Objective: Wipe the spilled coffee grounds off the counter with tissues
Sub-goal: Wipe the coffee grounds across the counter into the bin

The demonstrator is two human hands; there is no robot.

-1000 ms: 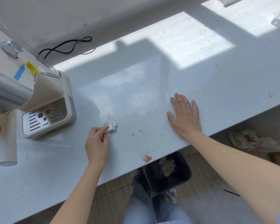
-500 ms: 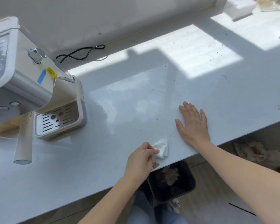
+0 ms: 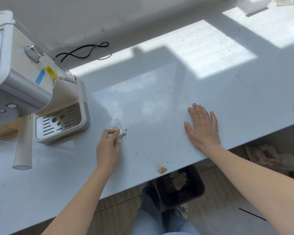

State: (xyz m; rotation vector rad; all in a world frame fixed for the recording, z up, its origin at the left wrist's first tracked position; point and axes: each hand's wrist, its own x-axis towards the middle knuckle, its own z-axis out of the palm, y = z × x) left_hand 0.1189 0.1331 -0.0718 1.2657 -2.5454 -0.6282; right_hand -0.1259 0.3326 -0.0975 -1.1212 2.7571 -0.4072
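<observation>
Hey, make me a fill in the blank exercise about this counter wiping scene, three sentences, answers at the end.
1. The left hand grips a crumpled white ____ beside the coffee machine.
2. The right hand lies ____ on the counter, holding nothing.
3. A small pile of coffee grounds sits at the counter's front edge, with a black ____ on the floor below.
Missing words: tissue; flat; bin.
</observation>
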